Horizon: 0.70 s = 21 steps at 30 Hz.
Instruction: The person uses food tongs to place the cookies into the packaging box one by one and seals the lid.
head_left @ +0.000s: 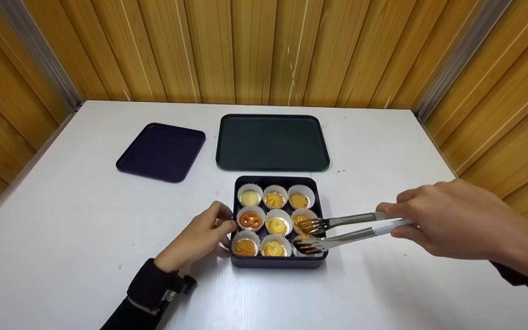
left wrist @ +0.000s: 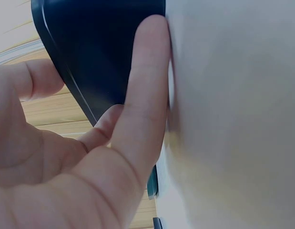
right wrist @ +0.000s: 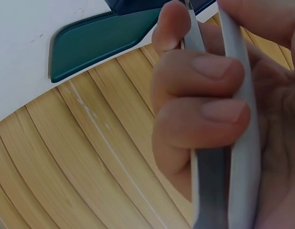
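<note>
A dark square box [head_left: 278, 262] holds rows of cookies, each in a white paper cup [head_left: 251, 189]. They include a pretzel-shaped cookie [head_left: 250, 220] and a swirled cookie [head_left: 244, 247]. My right hand [head_left: 456, 220] grips a pair of tongs [head_left: 355, 219], its fingers curled round the handles in the right wrist view. The parted tong tips lie over the box's right column, at the middle and front cups. They partly hide what is there; whether they pinch a cookie I cannot tell. My left hand [head_left: 202, 233] rests its fingertips against the box's left wall [left wrist: 95, 52].
Behind the box lies a dark green tray [head_left: 273, 142]. Left of that tray is a dark purple square lid [head_left: 163, 151]. Everything stands on a white table [head_left: 62, 220], with wood-patterned panels [head_left: 255, 50] around its back and sides.
</note>
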Tool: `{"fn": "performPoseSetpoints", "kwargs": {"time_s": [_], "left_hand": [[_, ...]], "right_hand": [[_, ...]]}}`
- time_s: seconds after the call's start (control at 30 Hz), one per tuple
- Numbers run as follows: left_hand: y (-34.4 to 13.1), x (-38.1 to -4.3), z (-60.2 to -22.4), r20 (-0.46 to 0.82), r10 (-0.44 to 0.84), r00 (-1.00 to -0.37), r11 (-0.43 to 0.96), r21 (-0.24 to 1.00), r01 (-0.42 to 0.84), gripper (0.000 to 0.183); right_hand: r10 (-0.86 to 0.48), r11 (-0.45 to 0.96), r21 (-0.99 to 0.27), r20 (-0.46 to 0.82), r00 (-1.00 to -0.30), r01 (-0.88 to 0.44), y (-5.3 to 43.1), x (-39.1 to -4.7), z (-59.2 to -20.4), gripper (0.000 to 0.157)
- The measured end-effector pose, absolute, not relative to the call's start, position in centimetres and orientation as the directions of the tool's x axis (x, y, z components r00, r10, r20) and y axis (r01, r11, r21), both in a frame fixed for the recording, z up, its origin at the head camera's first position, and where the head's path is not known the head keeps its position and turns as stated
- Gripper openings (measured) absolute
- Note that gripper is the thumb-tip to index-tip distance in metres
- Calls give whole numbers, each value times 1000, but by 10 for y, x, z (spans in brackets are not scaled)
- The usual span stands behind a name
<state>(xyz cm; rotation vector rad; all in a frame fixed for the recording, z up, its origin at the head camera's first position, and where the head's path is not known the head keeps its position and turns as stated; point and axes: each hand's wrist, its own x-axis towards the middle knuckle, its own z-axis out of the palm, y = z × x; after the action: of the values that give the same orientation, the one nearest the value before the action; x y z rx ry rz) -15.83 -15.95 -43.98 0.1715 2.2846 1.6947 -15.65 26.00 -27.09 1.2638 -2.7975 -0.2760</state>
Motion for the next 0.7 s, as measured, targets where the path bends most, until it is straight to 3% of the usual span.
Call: {"fn": "performPoseSetpoints", "kwargs": {"time_s": [0.33, 0.7], "left_hand": [[-161, -158, -439, -156, 272, -949, 299, 952, -71, 29], [-161, -157, -439, -151, 269, -951, 302, 951, -65, 29]], "right_hand": [[-790, 586, 259, -27, -612, -768, 248, -157, -268, 22], [-786, 581, 286, -45, -616, -762, 238, -157, -268, 22]]}}
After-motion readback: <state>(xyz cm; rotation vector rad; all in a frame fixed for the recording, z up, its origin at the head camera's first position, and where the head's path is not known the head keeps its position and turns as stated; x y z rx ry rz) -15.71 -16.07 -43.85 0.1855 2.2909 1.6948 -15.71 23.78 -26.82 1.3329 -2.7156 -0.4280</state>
